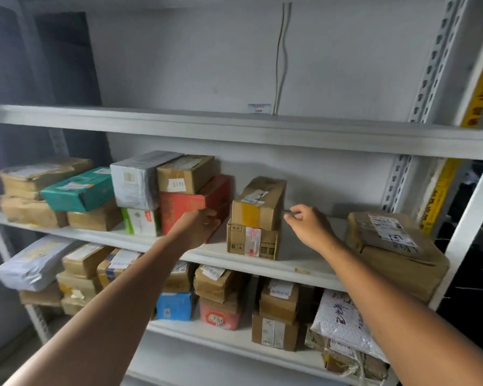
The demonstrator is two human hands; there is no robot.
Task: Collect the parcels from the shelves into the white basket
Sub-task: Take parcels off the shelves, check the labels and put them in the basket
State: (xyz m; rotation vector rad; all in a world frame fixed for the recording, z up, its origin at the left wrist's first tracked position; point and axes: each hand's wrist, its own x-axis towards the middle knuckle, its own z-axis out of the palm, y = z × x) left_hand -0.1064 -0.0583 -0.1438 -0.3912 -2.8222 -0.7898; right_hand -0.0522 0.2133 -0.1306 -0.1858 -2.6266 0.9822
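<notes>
While both hands reach in, a stack of two brown boxes [255,218] stands on the middle shelf [299,263]. Left of the stack, that shelf holds eight parcels: four brown, one teal, one grey, one white-green and one red box [179,210]. Right of it sits one large brown bundle [396,246].

The left hand [198,227] is just left of the stack, its grip unclear. The right hand [307,227], just right of it, is loosely curled and holds nothing.
</notes>
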